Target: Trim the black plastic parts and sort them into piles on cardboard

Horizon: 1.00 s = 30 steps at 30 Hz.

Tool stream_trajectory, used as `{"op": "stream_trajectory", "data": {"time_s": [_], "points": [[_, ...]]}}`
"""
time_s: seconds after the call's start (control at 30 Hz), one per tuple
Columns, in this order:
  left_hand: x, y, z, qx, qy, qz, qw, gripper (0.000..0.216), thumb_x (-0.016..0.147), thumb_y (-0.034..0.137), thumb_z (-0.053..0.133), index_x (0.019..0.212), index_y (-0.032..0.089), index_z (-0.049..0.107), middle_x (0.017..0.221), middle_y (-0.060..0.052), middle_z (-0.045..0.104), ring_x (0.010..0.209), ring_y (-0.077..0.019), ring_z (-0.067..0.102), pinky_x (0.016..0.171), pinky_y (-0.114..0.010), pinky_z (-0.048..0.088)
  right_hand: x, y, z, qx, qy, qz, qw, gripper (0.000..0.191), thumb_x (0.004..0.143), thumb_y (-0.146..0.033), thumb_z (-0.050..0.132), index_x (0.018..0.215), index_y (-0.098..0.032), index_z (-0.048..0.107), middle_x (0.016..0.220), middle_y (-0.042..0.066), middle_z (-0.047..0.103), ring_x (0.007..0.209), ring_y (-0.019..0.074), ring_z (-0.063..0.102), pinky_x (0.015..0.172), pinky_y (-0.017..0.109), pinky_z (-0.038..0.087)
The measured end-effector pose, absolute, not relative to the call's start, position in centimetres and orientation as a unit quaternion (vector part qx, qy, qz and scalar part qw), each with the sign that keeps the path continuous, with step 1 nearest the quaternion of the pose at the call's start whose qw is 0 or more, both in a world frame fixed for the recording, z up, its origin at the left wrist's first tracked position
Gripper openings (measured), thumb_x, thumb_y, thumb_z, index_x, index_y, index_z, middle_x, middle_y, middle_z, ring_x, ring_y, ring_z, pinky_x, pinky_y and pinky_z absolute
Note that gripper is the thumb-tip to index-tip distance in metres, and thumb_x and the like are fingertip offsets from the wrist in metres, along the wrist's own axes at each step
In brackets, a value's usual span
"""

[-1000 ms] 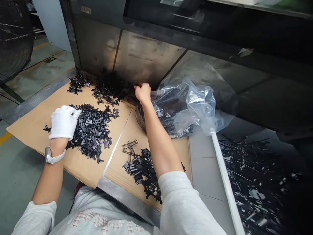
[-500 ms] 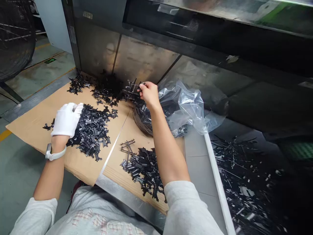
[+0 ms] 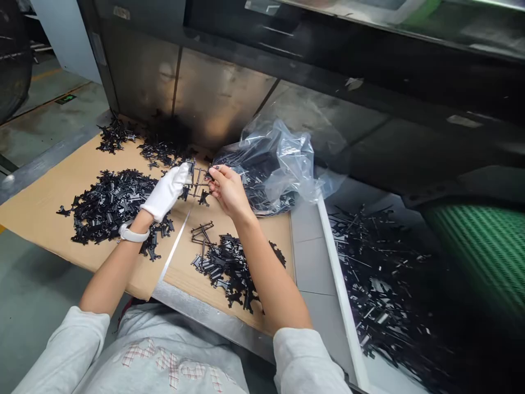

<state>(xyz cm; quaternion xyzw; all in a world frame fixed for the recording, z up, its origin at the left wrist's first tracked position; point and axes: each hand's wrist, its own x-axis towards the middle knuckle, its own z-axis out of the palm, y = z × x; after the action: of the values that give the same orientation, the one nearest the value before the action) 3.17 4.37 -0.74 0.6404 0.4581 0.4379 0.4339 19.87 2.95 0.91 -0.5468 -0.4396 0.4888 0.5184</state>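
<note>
Just under your right forearm, the near heap (image 3: 229, 268) of black parts lies on the cardboard (image 3: 36, 208). Between your hands, above the cardboard, you hold one plastic frame (image 3: 197, 184). Your left hand (image 3: 167, 191), in a white glove, pinches its left end, and your right hand (image 3: 227, 189), bare, pinches its right end. The frame looks very light, thin and stiff. I judge that its narrow bars snap easily, so the thicker ends are the better places to grip. Left of your gloved hand lies the left heap (image 3: 106, 202). Beyond both hands are the far heaps (image 3: 164, 148) and the clear bag (image 3: 273, 161) with parts inside. I count one frame, four heaps, one bag and two cardboard sheets. The pieces in each heap are too many to count.
</note>
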Motion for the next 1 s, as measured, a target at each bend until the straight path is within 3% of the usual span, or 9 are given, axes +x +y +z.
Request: {"op": "stream_trajectory", "data": {"time_s": [0.07, 0.13, 0.23, 0.37, 0.5, 0.63, 0.87, 1.0], "points": [[2.5, 3.9, -0.7, 0.655, 0.416, 0.429, 0.462, 0.026, 0.099, 0.039, 0.056, 0.103, 0.021, 0.074, 0.1, -0.008, 0.079, 0.091, -0.0185, 0.072, 0.083, -0.029, 0.057, 20.3, 2.7, 1.0, -0.54, -0.423, 0.507, 0.522, 0.023, 0.088, -0.037, 0.067, 0.079, -0.024, 0.049, 0.068, -0.003, 0.056, 0.056, 0.0108, 0.045, 0.05, 0.021, 0.032], [1.9, 3.5, -0.7, 0.669, 0.386, 0.418, 0.478, 0.019, 0.094, 0.033, 0.062, 0.098, 0.022, 0.077, 0.102, -0.007, 0.08, 0.097, -0.019, 0.073, 0.088, -0.029, 0.057, 20.5, 2.4, 1.0, -0.531, -0.409, 0.524, 0.526, 0.026, 0.088, -0.037, 0.067, 0.078, -0.024, 0.047, 0.067, -0.003, 0.055, 0.058, 0.0118, 0.046, 0.054, 0.023, 0.036], [1.8, 3.1, -1.0, 0.673, 0.375, 0.423, 0.477, 0.018, 0.092, 0.029, 0.062, 0.088, 0.022, 0.079, 0.097, -0.008, 0.08, 0.098, -0.0195, 0.073, 0.094, -0.031, 0.057, 20.3, 1.8, 1.0, -0.517, -0.393, 0.543, 0.533, 0.025, 0.09, -0.032, 0.063, 0.074, -0.024, 0.045, 0.067, -0.002, 0.056, 0.06, 0.0125, 0.047, 0.059, 0.024, 0.039], [2.2, 3.2, -1.4, 0.662, 0.399, 0.45, 0.447, 0.02, 0.094, 0.028, 0.06, 0.09, 0.021, 0.078, 0.101, -0.009, 0.081, 0.101, -0.0201, 0.073, 0.099, -0.033, 0.055, 19.8, 1.2, 0.7, -0.51, -0.379, 0.543, 0.549, 0.023, 0.093, -0.027, 0.057, 0.075, -0.025, 0.043, 0.069, -0.002, 0.057, 0.063, 0.0135, 0.048, 0.061, 0.026, 0.038], [2.4, 3.4, -1.7, 0.646, 0.43, 0.474, 0.417, 0.021, 0.094, 0.032, 0.062, 0.089, 0.02, 0.078, 0.106, -0.01, 0.082, 0.102, -0.0214, 0.073, 0.101, -0.036, 0.054, 19.2, 0.9, 0.2, -0.519, -0.383, 0.525, 0.556, 0.023, 0.096, -0.029, 0.055, 0.076, -0.025, 0.043, 0.072, -0.002, 0.057, 0.066, 0.0143, 0.049, 0.064, 0.027, 0.038], [2.4, 3.4, -1.9, 0.633, 0.436, 0.493, 0.409, 0.021, 0.087, 0.039, 0.071, 0.085, 0.019, 0.079, 0.097, -0.009, 0.083, 0.094, -0.0225, 0.075, 0.096, -0.038, 0.057, 18.9, 0.9, -0.1, -0.531, -0.398, 0.52, 0.538, 0.022, 0.094, -0.029, 0.056, 0.074, -0.024, 0.048, 0.072, -0.003, 0.056, 0.071, 0.0149, 0.051, 0.068, 0.028, 0.038], [2.3, 3.0, -1.3, 0.606, 0.415, 0.559, 0.385, 0.038, 0.078, 0.059, 0.076, 0.08, 0.021, 0.077, 0.089, -0.005, 0.082, 0.088, -0.0207, 0.075, 0.091, -0.037, 0.059, 19.0, 1.0, -0.1, -0.548, -0.41, 0.506, 0.526, 0.023, 0.09, -0.024, 0.061, 0.069, -0.021, 0.053, 0.07, -0.004, 0.05, 0.07, 0.0126, 0.048, 0.067, 0.026, 0.035], [2.5, 3.0, -0.9, 0.594, 0.411, 0.581, 0.375, 0.039, 0.078, 0.06, 0.076, 0.076, 0.021, 0.076, 0.084, -0.005, 0.08, 0.082, -0.0189, 0.074, 0.086, -0.035, 0.059, 18.8, 0.7, -0.2, -0.535, -0.402, 0.54, 0.511, 0.024, 0.09, -0.027, 0.063, 0.07, -0.021, 0.051, 0.066, -0.005, 0.05, 0.067, 0.0116, 0.048, 0.062, 0.024, 0.037]]}}
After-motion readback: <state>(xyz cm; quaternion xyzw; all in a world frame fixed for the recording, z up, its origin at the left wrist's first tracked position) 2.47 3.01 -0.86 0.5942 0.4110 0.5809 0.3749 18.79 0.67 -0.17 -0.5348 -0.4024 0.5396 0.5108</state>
